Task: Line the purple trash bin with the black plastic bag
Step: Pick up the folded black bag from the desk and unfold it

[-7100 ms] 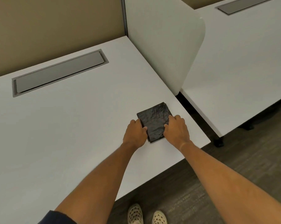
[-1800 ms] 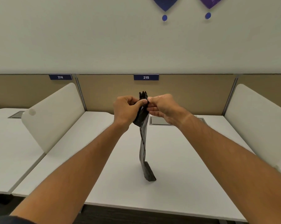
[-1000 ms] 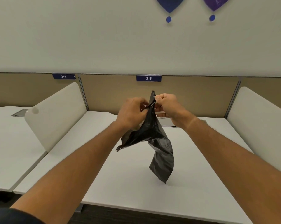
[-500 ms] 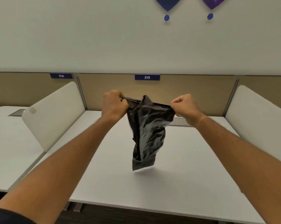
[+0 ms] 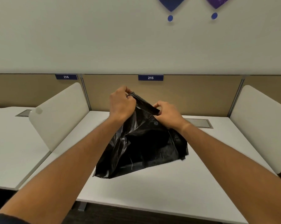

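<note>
Black plastic bag (image 5: 141, 143) held up over white desk (image 5: 193, 183), both hands pinching its top edge. Left hand (image 5: 121, 103) clenched on one bunched corner of the mouth, higher and farther from the person. Right hand (image 5: 167, 115) pinching the rim lower and to the right, thumb and fingers closed on plastic. Rim between the two grips runs on a diagonal, high at left hand, dropping toward right hand, hands near each other so mouth looks barely spread. Bag body hangs below and toward the person from both grips, long axis slanting down-left, bottom edge flared and just above the desk; contact with the surface cannot be told. Purple trash bin not in view. Judgement: unfolding and opening step, lining not started. Next move likely needs hands pulled apart along that rim line to separate the two layers, then bag carried mouth-up to the bin. Neither hand clearly nearer the bin since bin is unseen. Thin film may cling shut.
</note>
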A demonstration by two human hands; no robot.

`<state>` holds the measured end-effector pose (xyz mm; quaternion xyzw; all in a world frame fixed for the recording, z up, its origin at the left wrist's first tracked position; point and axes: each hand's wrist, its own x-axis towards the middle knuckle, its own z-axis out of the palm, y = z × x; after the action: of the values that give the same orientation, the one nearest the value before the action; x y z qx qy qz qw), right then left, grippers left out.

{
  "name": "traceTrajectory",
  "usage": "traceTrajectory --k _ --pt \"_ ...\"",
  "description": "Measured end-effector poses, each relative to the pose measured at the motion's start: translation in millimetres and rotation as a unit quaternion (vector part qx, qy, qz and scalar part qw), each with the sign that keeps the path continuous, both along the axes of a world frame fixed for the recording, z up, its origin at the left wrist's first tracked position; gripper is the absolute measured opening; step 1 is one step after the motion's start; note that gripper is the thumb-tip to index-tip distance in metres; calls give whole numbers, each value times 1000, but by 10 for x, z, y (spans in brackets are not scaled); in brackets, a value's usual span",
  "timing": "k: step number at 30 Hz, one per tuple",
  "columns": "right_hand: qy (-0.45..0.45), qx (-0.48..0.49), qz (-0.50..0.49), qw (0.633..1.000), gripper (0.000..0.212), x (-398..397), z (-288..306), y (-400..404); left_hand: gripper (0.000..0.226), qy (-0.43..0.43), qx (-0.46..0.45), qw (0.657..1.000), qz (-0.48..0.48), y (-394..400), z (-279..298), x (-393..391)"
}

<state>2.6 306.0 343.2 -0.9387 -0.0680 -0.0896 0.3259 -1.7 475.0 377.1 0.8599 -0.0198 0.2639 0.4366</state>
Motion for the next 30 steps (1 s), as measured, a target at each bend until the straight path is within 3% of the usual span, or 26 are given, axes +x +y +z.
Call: traceTrajectory --k 2,6,10,14,18,22,25,27,28,30 --pt "7 -25 -36 999 17 -12 -51 -27 21 -3 -21 1000 -3 60 11 2" --pt "7 -76 -78 994 9 -44 -66 -67 22 -19 -13 1000 9 185 20 -28" --pt "5 -64 -103 993 17 -41 -42 -114 25 -55 4 998 34 333 -9 -46" --pt "-33 24 -127 991 25 -41 -23 -126 24 -44 16 997 55 529 -59 -38" --pt "-116 28 -134 984 33 -76 -9 -70 23 47 -94 990 96 675 -158 22" --pt "-175 -85 -109 975 31 -129 -27 17 21 116 -295 939 137 741 -162 29" --pt "-194 -163 -95 963 28 -183 -44 64 27 112 -330 917 197 826 -166 24" --pt "-208 -187 -88 956 23 -206 -44 84 28 87 -288 929 217 882 -169 -10" --pt "-214 -188 -89 954 20 -217 -36 90 26 53 -205 951 226 932 -197 -28" --pt "-227 -155 -113 955 17 -221 5 73 22 -40 49 976 206 1096 -286 -54"
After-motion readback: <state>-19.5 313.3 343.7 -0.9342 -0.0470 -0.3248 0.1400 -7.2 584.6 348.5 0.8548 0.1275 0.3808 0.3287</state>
